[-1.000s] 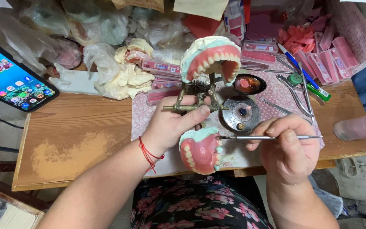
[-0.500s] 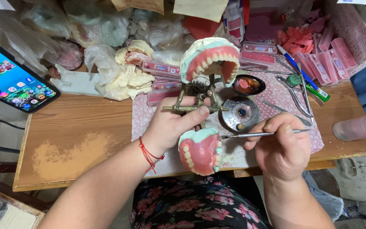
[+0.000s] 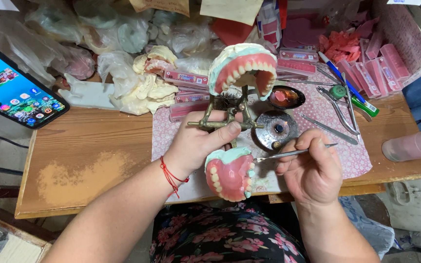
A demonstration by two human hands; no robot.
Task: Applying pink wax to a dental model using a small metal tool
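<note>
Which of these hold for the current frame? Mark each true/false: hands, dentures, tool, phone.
1. The left hand holds the brass hinged frame carrying the denture models. True.
2. The right hand is empty. False: it holds a thin metal tool, tip at the lower denture.
3. The upper denture is swung open, away from the lower one. True.
4. The phone lies on the right with a dark screen. False: it is at the left, screen lit.
5. A red thread band sits on the left wrist. True.
</note>
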